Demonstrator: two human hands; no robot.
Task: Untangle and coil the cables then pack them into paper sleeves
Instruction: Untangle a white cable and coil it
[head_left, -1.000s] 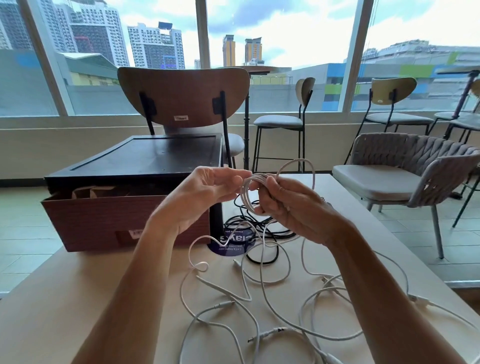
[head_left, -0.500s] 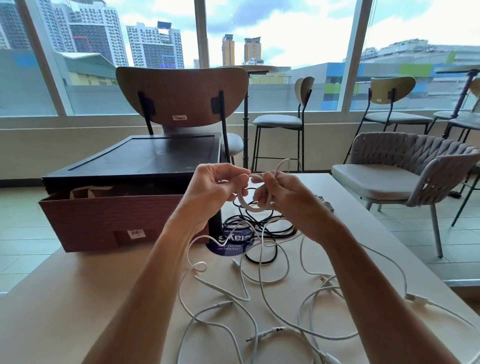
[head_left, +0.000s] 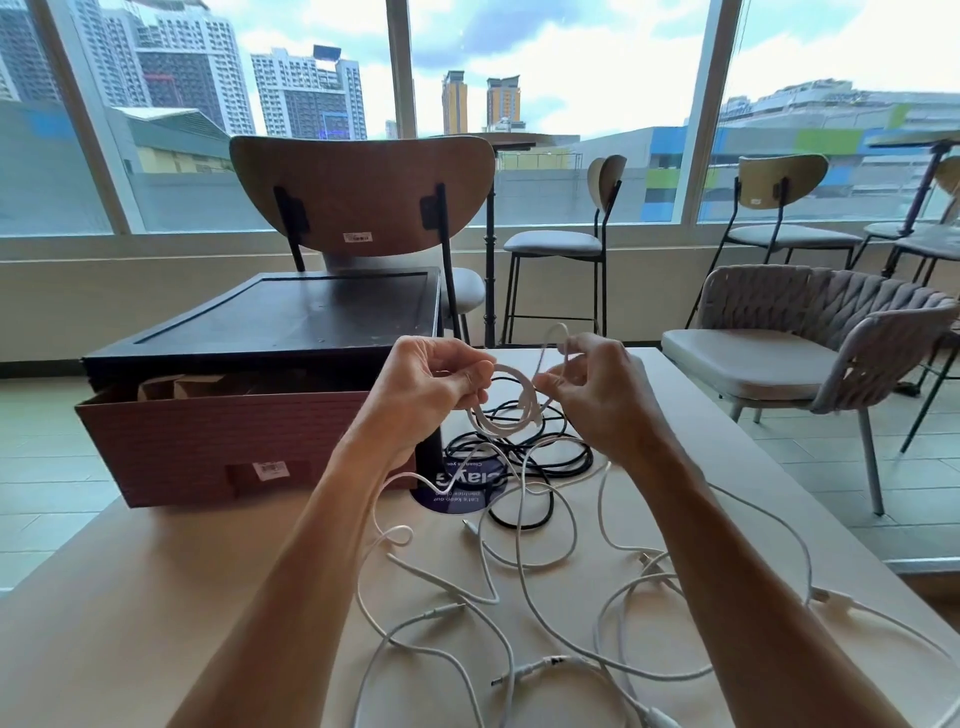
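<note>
Through my head camera, my left hand (head_left: 431, 384) and right hand (head_left: 597, 395) each pinch the white coil (head_left: 506, 423) hanging between them, only a few turns wound; its loop faces me, long axis running hand to hand. Below my wrists the loose white cables (head_left: 524, 587) lie tangled, and the paper sleeves (head_left: 171, 387) left of my left hand look unfilled

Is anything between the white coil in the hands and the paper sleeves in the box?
Yes. A black tray lies on the box, covering most of its opening; sleeves show only through the near gap. The coil is pinched between left hand and right hand.
</note>
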